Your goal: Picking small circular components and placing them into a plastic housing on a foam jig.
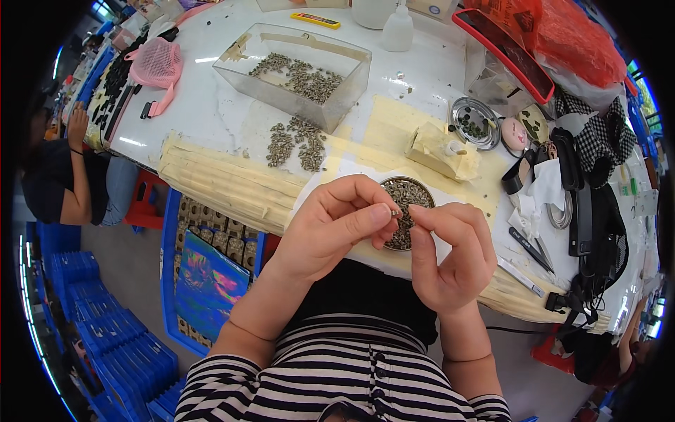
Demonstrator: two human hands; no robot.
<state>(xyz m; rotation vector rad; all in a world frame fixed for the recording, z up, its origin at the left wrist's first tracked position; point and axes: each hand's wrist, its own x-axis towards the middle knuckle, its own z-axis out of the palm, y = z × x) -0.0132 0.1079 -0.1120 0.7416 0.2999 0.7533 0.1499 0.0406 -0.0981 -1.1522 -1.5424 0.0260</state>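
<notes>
Both my hands meet over a round dish of small metallic pieces near the table's front edge. A tiny metallic piece is pinched between the thumb and index finger of my left hand. Close to its right, my right hand has its thumb and index finger curled together; anything between them is too small to make out. Beyond the dish, a loose pile of similar pieces lies on the table, beside a clear plastic bin with more inside.
A taped block and a metal dish of dark pieces stand behind the right hand. Tweezers, black straps and a red-cased phone lie right. A blue crate is lower left. Another person sits far left.
</notes>
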